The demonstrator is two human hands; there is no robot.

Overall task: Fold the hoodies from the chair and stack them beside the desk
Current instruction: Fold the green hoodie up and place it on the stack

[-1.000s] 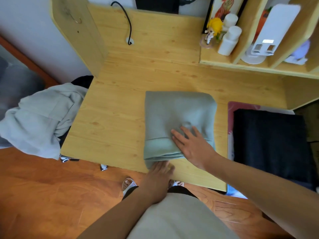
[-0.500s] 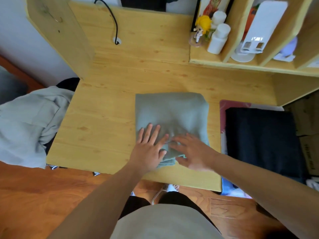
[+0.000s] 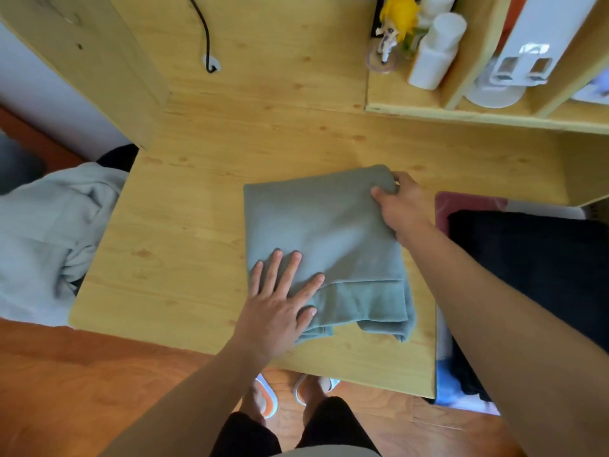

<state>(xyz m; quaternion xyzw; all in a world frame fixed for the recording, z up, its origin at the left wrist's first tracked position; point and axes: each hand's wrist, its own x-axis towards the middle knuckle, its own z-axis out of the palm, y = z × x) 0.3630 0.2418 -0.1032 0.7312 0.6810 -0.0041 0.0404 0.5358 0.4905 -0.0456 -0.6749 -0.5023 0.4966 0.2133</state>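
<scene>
A sage-green hoodie lies folded into a rectangle on the wooden desk, its hem layers showing at the near edge. My left hand presses flat on its near left corner with fingers spread. My right hand pinches the far right corner of the folded hoodie, thumb on top. A light grey hoodie lies crumpled over the chair at the left. A folded dark garment sits to the right of the desk.
A shelf unit at the back right carries a figurine, white bottles and a white stand. A black cable enters the desk at the back. My feet in slippers stand on the wooden floor.
My right hand left the near edge and went to the far right corner, now pinching it. My left hand stays flat on the near left part.
</scene>
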